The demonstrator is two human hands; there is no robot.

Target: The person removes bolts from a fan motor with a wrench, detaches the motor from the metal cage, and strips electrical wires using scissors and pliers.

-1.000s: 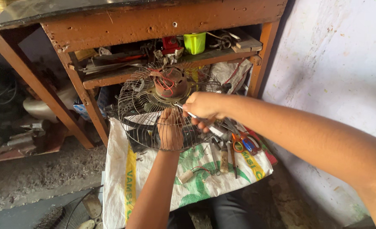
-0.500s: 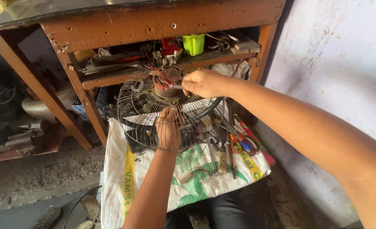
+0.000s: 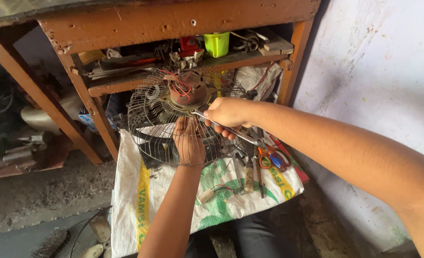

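A round wire fan guard stands tilted on a white woven sack, with a rusty brown fan motor and red wires at its middle. My left hand reaches inside the cage and grips its wires from behind. My right hand is closed around a metal wrench, whose head touches the edge of the motor plate. The wrench handle sticks out to the lower right, over the tools on the sack.
Pliers, screwdrivers and orange-handled scissors lie on the sack at right. Behind stands an orange-brown wooden bench with a cluttered shelf and a green cup. A pale wall closes the right side. Junk lies on the floor at left.
My right hand swung the wrench up to the motor, then settled slightly lower with the wrench head at the motor plate. My left hand kept its grip on the guard.
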